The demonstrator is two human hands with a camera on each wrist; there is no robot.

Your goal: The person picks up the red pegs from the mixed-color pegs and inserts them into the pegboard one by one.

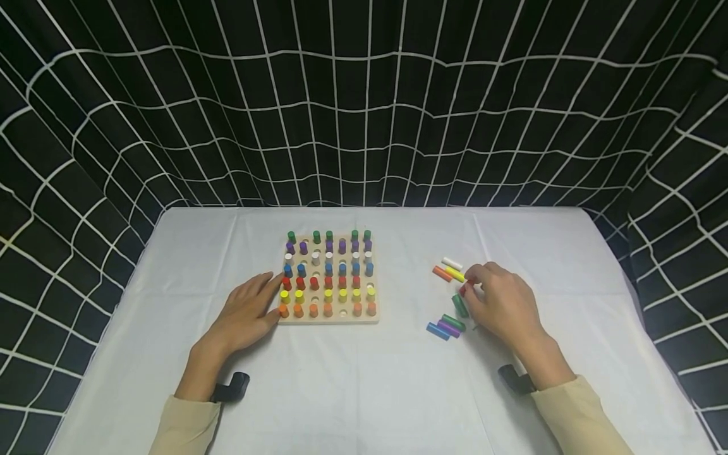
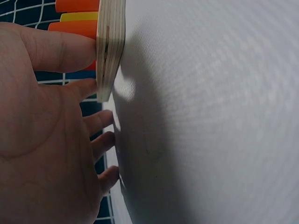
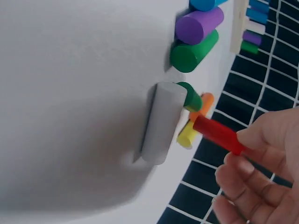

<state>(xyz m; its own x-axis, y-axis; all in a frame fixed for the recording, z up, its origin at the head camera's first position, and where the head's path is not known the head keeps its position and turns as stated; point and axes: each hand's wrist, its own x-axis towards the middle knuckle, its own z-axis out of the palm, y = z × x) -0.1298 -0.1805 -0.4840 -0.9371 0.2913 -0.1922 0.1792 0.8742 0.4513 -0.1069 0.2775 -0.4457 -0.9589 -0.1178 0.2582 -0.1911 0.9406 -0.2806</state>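
Observation:
A wooden pegboard (image 1: 335, 321) carries rows of coloured pegs, green at the back through to orange at the front, with several open holes among them. Beside its left edge lies my left hand (image 1: 244, 314), fingers extended; the thumb touches the board's edge near the front corner. On the right, my right hand (image 1: 506, 303) pinches a red peg (image 3: 217, 134) between thumb and fingertips, raised over the loose pegs. Below it lie a green peg (image 1: 460, 306) and a white peg (image 3: 163, 123); the hand hides that white one in the head view.
Near the right hand, a second white peg (image 1: 452, 263), a yellow peg (image 1: 455, 274) and an orange peg (image 1: 442, 273) lie together. Closer to me are another green peg (image 1: 454, 323), a purple peg (image 1: 448, 327) and a blue peg (image 1: 438, 331). Dark netted curtain (image 1: 352, 126) surrounds the white-covered table (image 1: 352, 392).

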